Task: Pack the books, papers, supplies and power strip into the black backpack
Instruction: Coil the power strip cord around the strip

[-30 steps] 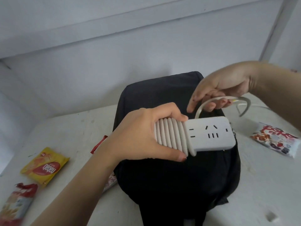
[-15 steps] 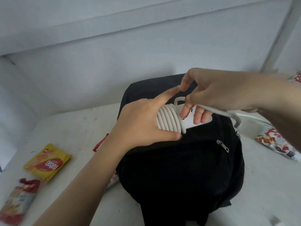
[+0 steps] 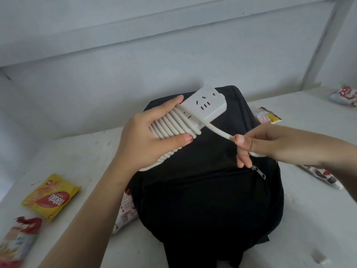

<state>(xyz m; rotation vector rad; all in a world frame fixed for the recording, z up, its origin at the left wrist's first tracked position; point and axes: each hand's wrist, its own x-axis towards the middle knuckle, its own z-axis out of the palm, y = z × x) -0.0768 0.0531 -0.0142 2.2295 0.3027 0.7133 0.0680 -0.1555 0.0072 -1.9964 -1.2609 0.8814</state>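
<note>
- While our left hand [image 3: 146,140] wraps its grip around the coiled end of the power strip [image 3: 204,105], thumb pressed on the near side and fingers over the far side, the strip sits in the air above the black backpack [image 3: 208,190], not inside it.
- Our right hand [image 3: 270,146] has its grip pinched on the cord [image 3: 216,130], holding the free length taut from the strip's near edge down to the right; the plug end is hidden behind that hand.
- We count about 8 turns of cord already lying side by side around the strip's body, and 1 more strand crossing diagonally over them. We judge the winding nearly finished, with only the short tail left to tuck.
- The backpack lies flat on the bench [image 3: 77,151], and its front zipper, with the pull [image 3: 258,172] at the right end, looks shut. We cannot tell whether the main compartment is open, nor whether books, papers or supplies are already inside; none show on the bench.
- Left to do, as we read it: secure the tail, open a compartment, and put the strip in.
- Snack packets lie around the bag: a yellow packet [image 3: 51,198] to the left, a red-and-white packet [image 3: 17,240] at the left corner, others half under the bag and along the right side.
</note>
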